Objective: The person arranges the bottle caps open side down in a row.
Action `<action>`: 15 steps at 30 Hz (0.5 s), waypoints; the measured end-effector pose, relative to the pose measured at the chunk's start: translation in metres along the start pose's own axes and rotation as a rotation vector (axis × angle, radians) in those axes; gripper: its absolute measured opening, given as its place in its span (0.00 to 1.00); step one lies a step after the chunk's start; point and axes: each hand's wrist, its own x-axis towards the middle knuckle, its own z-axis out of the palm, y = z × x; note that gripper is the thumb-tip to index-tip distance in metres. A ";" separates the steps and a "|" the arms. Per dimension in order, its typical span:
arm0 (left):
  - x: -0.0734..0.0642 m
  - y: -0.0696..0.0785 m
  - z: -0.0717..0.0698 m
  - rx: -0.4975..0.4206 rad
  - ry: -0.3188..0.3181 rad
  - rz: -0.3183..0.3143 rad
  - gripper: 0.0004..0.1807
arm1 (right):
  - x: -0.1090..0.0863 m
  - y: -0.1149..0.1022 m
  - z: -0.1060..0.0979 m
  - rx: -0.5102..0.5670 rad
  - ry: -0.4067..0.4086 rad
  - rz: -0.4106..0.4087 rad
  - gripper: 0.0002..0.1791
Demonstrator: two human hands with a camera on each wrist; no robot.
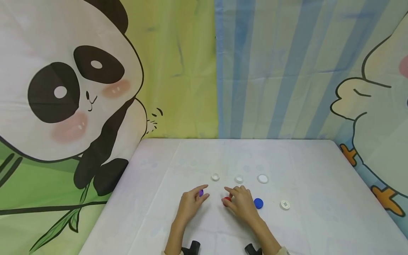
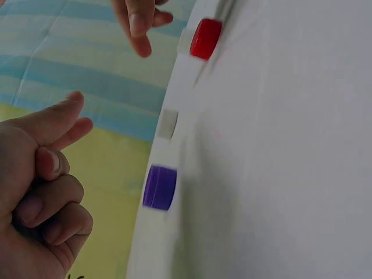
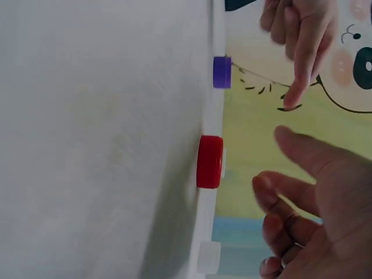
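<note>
A purple bottle cap (image 1: pixel 201 193) lies on the white table, partly behind the fingers of my left hand (image 1: pixel 190 203). In the left wrist view the purple cap (image 2: pixel 160 187) stands apart from that hand, whose thumb and index finger reach out while the other fingers curl loosely around nothing. My right hand (image 1: pixel 243 203) hovers by a red cap (image 1: pixel 227 201), its thumb and index finger spread. The right wrist view shows a gap between the red cap (image 3: pixel 210 161) and that hand. Just right of the right hand lies a blue cap (image 1: pixel 258 203).
Beyond the hands, white round caps (image 1: pixel 215 177) sit in a loose row, the rightmost being a flat white disc (image 1: pixel 262 179). A white ringed cap (image 1: pixel 285 205) lies farther right. Printed curtains (image 1: pixel 178 71) border the white table (image 1: pixel 318 230). Black devices (image 1: pixel 192 248) are at the wrists.
</note>
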 end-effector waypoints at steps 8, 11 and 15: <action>0.006 -0.030 -0.028 0.131 -0.069 -0.052 0.24 | 0.024 -0.024 0.007 0.044 -0.093 0.040 0.22; 0.008 -0.038 -0.028 0.137 -0.092 -0.064 0.23 | 0.031 -0.031 0.019 0.026 -0.146 0.023 0.23; 0.008 -0.046 -0.024 0.137 -0.085 -0.061 0.21 | 0.037 -0.038 0.035 0.011 -0.183 0.027 0.22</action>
